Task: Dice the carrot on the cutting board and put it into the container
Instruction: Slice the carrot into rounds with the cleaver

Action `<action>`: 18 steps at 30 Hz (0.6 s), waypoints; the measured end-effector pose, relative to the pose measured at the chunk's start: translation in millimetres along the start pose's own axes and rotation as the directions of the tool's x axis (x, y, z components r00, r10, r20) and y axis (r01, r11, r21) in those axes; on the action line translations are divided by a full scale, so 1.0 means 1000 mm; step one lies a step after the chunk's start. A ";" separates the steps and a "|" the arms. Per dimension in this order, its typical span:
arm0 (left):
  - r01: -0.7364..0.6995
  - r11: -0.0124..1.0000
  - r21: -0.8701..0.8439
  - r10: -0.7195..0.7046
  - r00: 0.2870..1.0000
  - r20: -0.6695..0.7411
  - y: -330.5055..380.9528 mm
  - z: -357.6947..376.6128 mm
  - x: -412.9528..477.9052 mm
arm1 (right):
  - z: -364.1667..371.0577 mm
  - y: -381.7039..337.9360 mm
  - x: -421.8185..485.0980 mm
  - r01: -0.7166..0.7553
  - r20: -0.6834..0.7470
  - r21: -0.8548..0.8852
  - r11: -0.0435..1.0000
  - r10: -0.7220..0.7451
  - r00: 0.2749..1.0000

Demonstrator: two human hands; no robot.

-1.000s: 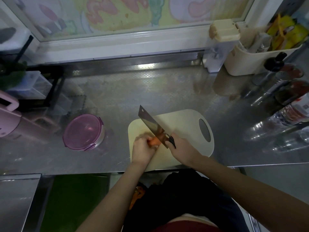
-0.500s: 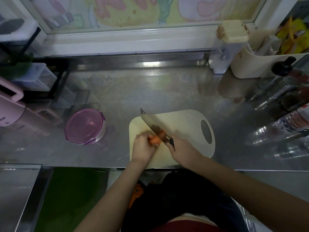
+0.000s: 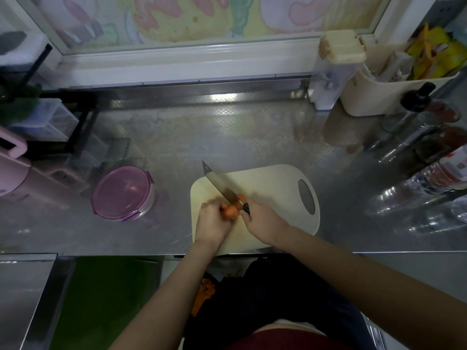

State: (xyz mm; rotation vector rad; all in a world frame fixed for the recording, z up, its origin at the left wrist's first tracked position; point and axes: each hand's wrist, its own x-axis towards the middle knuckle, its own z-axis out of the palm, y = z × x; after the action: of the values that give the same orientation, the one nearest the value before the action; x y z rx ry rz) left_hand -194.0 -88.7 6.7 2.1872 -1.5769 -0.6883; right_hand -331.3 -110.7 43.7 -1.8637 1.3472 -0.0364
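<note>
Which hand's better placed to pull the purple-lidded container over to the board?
Probably left: the left hand, holding the carrot, is nearer the container; the right hand grips the knife.

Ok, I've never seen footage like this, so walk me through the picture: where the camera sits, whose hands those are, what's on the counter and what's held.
There is no machine: a person works with bare hands, and the one camera sits on their head, looking forward and down. The left hand holds a carrot down on a cream cutting board. The right hand grips the handle of a cleaver, its blade across the carrot. The board lies on a steel counter. Left of it stands a round container with its purple lid on. Bottles are at the right.
</note>
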 end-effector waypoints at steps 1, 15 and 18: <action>0.008 1.000 0.006 -0.008 1.000 -0.004 0.001 0.000 0.000 | -0.001 0.001 -0.003 -0.006 0.003 -0.012 1.000 0.006 1.000; -0.002 1.000 0.026 0.001 1.000 0.030 -0.003 -0.001 0.005 | 0.003 0.016 -0.005 -0.049 0.065 -0.004 0.999 0.049 0.997; -0.015 1.000 0.028 0.014 1.000 0.016 -0.004 0.001 0.005 | 0.006 0.019 -0.003 -0.042 0.054 0.019 0.999 0.040 0.998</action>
State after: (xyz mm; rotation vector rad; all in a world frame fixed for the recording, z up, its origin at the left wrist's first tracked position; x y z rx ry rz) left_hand -190.4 -92.2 2.6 2.1930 -1.6180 -0.6855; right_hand -344.3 -106.2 29.4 -1.8077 1.3435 0.0207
